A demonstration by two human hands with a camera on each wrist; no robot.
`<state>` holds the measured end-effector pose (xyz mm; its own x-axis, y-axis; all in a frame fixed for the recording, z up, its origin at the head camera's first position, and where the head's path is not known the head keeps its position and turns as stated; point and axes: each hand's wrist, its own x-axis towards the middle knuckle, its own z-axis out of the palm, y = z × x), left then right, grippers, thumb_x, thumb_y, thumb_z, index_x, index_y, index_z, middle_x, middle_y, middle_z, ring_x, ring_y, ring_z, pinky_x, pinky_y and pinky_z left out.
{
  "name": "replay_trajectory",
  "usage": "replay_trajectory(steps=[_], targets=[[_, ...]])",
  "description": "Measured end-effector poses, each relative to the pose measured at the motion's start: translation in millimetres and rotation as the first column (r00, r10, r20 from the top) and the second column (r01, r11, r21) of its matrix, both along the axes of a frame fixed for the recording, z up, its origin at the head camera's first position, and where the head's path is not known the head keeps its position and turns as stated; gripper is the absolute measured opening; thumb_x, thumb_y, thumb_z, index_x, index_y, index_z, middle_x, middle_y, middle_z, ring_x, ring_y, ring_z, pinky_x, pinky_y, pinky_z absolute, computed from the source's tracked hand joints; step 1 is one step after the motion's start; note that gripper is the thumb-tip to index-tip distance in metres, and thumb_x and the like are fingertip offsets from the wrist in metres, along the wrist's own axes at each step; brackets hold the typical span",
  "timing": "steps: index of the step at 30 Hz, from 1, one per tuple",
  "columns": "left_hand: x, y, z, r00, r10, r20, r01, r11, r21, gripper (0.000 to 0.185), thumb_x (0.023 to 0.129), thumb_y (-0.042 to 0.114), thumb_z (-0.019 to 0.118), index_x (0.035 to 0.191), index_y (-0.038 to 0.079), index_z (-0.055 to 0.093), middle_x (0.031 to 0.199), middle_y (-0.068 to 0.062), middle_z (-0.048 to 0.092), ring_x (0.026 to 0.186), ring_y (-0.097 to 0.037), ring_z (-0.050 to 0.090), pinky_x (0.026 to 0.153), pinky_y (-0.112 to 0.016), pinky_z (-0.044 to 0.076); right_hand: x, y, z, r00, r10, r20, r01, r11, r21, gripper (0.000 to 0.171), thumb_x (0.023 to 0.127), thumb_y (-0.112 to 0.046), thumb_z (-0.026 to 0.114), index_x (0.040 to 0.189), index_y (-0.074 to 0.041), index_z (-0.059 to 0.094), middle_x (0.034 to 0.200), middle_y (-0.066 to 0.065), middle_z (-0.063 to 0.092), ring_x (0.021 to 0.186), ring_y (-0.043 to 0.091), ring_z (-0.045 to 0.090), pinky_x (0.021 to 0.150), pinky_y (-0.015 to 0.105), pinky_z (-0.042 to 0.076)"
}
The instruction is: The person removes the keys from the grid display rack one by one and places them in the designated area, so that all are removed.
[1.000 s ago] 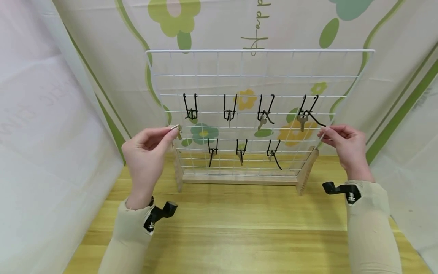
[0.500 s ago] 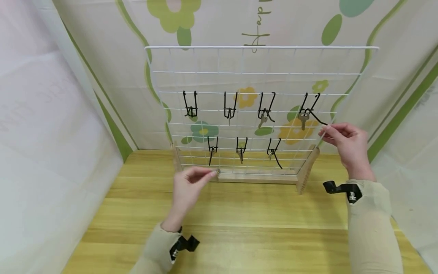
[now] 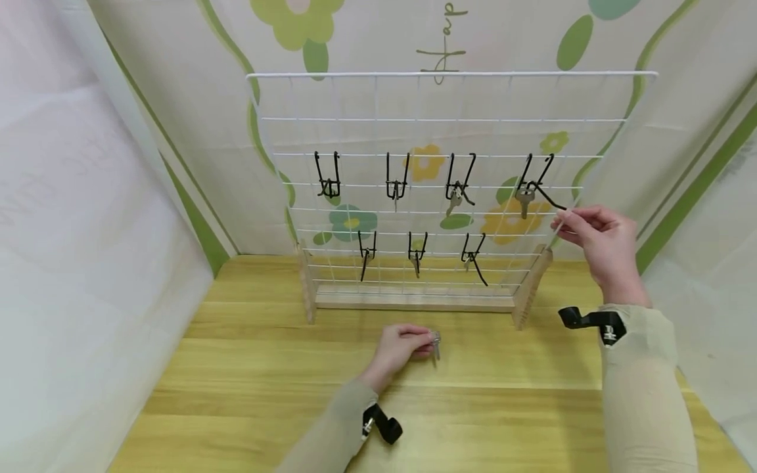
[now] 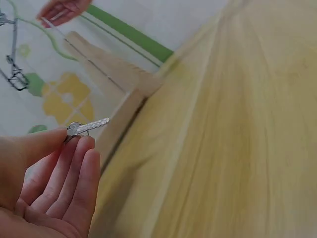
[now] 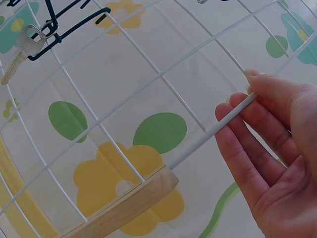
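Head view, left fingers (image 3: 414, 338) pinching small blurred key (image 3: 435, 341), right fingers (image 3: 570, 223) gripping grid edge (image 3: 609, 141)

A small key (image 3: 435, 342) is pinched by the left hand (image 3: 402, 347) low over the wooden table (image 3: 236, 394) — the white wire rack (image 3: 449, 74) is gripped at its right edge by the right hand (image 3: 597, 240).

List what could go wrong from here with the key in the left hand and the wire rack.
1. The left hand pinches the key only at its head, between thumb and fingertips, just above the table; a loose pinch could drop it.
2. The right hand holds only the wire rack's right edge wire; pulling there might tilt it on its wooden base.
3. A jolt could shake keys off the black hooks.
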<state>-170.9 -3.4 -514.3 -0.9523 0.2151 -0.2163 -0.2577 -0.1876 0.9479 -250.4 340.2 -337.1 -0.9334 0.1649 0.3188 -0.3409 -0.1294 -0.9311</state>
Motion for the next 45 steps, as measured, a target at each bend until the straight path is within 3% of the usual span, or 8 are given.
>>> replay_trajectory(steps=[6,11,19,31,38,45], targets=[[-12.5,39,0.1,0.998,-0.052,0.037,0.054,0.998,-0.045,0.014,0.091,0.003,0.076,0.105,-0.002,0.075,0.093,-0.011,0.075,0.084,-0.023,0.075,0.077,-0.033,0.061,-2.8,-1,0.3,1.0,-0.01,0.012,0.01,1.0,0.014,0.017,0.091,-0.003,0.076,0.103,0.008,0.072,0.093,0.012,0.075,0.083,0.02,0.074,0.076,0.031,0.058],[-21.5,70,1.0,0.998,-0.02,0.06,0.023,0.999,-0.045,0.01,0.087,-0.002,0.078,0.097,-0.003,0.075,0.086,-0.012,0.075,0.078,-0.025,0.075,0.072,-0.032,0.062,-5.5,-3,0.8,1.0,-0.009,0.017,0.008,1.0,0.023,0.027,0.09,-0.007,0.078,0.107,0.011,0.069,0.094,0.012,0.075,0.083,0.02,0.074,0.076,0.03,0.059],[-23.2,105,-4.6,0.998,-0.002,0.061,0.01,0.993,-0.12,0.007,0.084,-0.006,0.08,0.086,-0.002,0.075,0.075,-0.011,0.073,0.07,-0.026,0.074,0.064,-0.031,0.062,-6.6,-4,-1.6,1.0,-0.001,0.006,0.001,1.0,0.021,0.018,0.09,-0.004,0.078,0.102,0.008,0.071,0.093,0.013,0.075,0.083,0.02,0.074,0.076,0.03,0.059],[-23.0,120,-1.4,0.997,0.071,0.029,-0.059,0.952,-0.301,0.017,0.081,-0.007,0.082,0.075,0.003,0.07,0.065,-0.007,0.069,0.06,-0.025,0.072,0.054,-0.03,0.06,-4.9,-1,-2.8,1.0,-0.004,0.005,0.004,1.0,0.007,0.022,0.089,-0.005,0.078,0.104,0.009,0.07,0.094,0.014,0.076,0.083,0.021,0.075,0.076,0.03,0.059],[-23.2,123,-4.0,0.997,0.07,0.034,-0.053,0.93,-0.363,0.019,0.08,-0.004,0.084,0.072,0.006,0.07,0.06,-0.005,0.067,0.054,-0.019,0.069,0.051,-0.029,0.059,-4.5,-1,-3.9,1.0,-0.017,0.017,0.016,1.0,0.026,0.012,0.092,-0.003,0.075,0.101,0.005,0.072,0.093,0.012,0.076,0.083,0.02,0.074,0.076,0.03,0.06],[-23.9,122,1.6,0.997,0.057,0.058,-0.03,0.921,-0.388,0.016,0.082,-0.002,0.083,0.074,0.005,0.071,0.06,-0.006,0.067,0.055,-0.021,0.07,0.052,-0.031,0.06,-3.3,0,-2.3,1.0,-0.015,0.004,0.015,0.999,0.03,0.012,0.093,-0.001,0.073,0.102,0.007,0.071,0.093,0.012,0.076,0.083,0.02,0.074,0.075,0.029,0.06]])
